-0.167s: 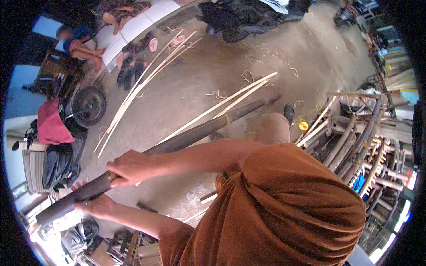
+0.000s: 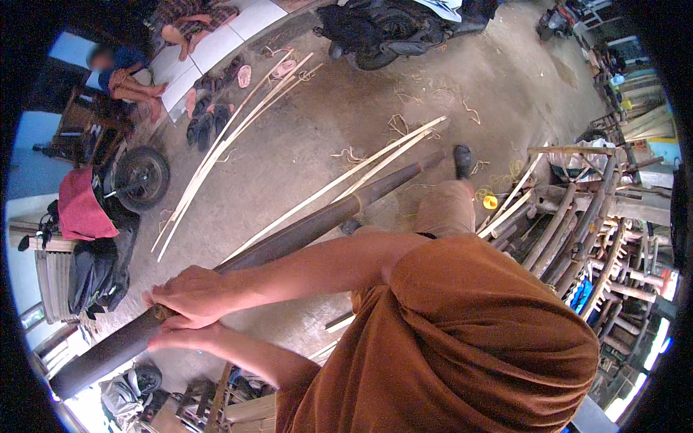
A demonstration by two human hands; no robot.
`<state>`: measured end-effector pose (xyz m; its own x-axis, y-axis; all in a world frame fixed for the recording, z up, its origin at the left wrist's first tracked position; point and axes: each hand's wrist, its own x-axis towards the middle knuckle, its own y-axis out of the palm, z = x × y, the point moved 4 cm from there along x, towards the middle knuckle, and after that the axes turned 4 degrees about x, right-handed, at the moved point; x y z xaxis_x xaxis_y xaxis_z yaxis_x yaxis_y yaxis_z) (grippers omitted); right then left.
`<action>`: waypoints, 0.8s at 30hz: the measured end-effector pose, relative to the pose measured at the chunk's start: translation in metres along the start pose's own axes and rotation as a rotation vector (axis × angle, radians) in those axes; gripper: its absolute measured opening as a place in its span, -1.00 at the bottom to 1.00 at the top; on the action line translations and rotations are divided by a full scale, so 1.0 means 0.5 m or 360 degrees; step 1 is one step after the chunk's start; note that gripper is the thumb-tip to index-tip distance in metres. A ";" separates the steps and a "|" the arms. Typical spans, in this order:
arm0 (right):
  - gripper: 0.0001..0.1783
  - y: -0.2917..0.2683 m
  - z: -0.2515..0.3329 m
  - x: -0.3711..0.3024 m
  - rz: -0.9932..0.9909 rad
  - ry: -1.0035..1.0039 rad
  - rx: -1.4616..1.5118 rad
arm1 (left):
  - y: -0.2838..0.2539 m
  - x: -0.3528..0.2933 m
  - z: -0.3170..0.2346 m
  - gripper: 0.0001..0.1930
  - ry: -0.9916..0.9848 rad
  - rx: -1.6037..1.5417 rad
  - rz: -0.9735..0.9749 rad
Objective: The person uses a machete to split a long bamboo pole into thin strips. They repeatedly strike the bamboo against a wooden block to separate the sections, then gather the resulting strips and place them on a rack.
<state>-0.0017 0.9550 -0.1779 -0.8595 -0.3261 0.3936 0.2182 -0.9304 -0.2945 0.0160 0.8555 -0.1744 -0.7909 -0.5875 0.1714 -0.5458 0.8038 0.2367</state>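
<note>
A long dark bamboo pole slants from the lower left up to the middle right, with ringed nodes along it. My right hand is closed over the pole from above, just beside a node. Close below it, my left hand cups the pole's underside, and fingertips show past the pole's far edge. The hands almost meet. Pale split strips lie on the floor beyond the pole, partly alongside it.
More pale strips lie farther left. A wheel stands near a red cloth. Two people sit at the upper left beside sandals. Dark poles and a wooden frame crowd the right; a dark motorbike stands at the back.
The bamboo pole has shifted toward the lower left, my right hand moving with it. My left hand has come right along the pole, closer to my right hand.
</note>
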 end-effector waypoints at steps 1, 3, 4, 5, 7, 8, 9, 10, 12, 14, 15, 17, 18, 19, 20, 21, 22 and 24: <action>-0.51 0.004 0.011 0.002 0.0020 -0.0001 0.0033 | 0.009 -0.025 0.002 -0.12 0.0025 0.0125 -0.0046; -0.55 -0.006 0.025 0.009 -0.0060 -0.0069 0.0240 | 0.015 -0.028 -0.012 -0.21 -0.0021 -0.0003 -0.0031; -0.53 -0.020 0.021 0.019 -0.0036 -0.0023 0.0162 | 0.014 -0.023 0.003 -0.24 -0.0109 -0.0131 -0.0051; -0.51 -0.033 0.014 0.028 -0.0013 0.0022 0.0083 | 0.011 -0.018 0.015 -0.27 -0.0194 -0.0260 -0.0068; -0.45 -0.037 -0.003 0.038 0.0009 -0.0035 0.0020 | 0.025 -0.027 -0.003 -0.37 -0.0296 -0.0190 -0.0109; -0.43 -0.042 -0.002 0.045 -0.0023 -0.0090 -0.0030 | 0.022 -0.034 -0.010 -0.37 -0.0336 -0.0238 -0.0082; -0.42 -0.055 -0.001 0.051 -0.0062 -0.0140 -0.0082 | 0.020 -0.041 -0.019 -0.37 -0.0380 -0.0287 -0.0048; -0.39 -0.072 -0.006 0.061 0.0005 -0.0093 0.0087 | 0.018 -0.052 -0.032 -0.40 -0.0330 -0.0135 -0.0205; -0.35 -0.131 -0.011 0.083 -0.0004 -0.0102 0.0090 | -0.002 -0.071 -0.034 -0.47 -0.0240 -0.0499 0.0114; -0.36 -0.170 -0.012 0.103 -0.0069 -0.0188 -0.0107 | 0.017 -0.102 -0.051 -0.48 -0.0171 -0.0549 0.0132; -0.37 -0.179 -0.014 0.110 -0.0053 -0.0213 -0.0145 | 0.039 -0.115 -0.066 -0.48 -0.0139 -0.0520 0.0049; -0.37 -0.223 -0.034 0.125 -0.0206 -0.0278 -0.0251 | 0.004 -0.120 -0.056 -0.48 -0.0165 -0.0369 -0.0227; -0.40 -0.318 -0.082 0.146 -0.0187 -0.0086 -0.0066 | -0.072 -0.116 -0.032 -0.48 -0.0216 -0.0247 -0.0431; -0.43 -0.419 -0.141 0.160 -0.0208 0.0117 0.0121 | -0.128 -0.111 -0.017 -0.47 -0.0267 -0.0118 -0.0583; -0.46 -0.510 -0.115 0.164 -0.0237 0.0325 0.0288 | -0.146 -0.132 -0.025 -0.46 -0.0338 -0.0069 -0.0925; -0.48 -0.612 -0.057 0.165 -0.0662 0.0095 0.0402 | -0.209 -0.112 0.005 -0.48 -0.0249 -0.0481 -0.0376; -0.46 -0.562 -0.051 0.155 -0.0639 -0.0033 0.0215 | -0.176 -0.120 -0.011 -0.49 -0.0187 -0.0605 -0.0215; -0.42 -0.419 -0.067 0.162 -0.0592 -0.0291 -0.0159 | -0.129 -0.154 -0.054 -0.50 -0.0149 -0.0685 0.0017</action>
<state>-0.1327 1.1290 -0.1136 -0.7731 -0.0041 0.6342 -0.1447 -0.9725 -0.1826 0.1198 0.8463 -0.1770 -0.8285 -0.5522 0.0932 -0.3880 0.6861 0.6154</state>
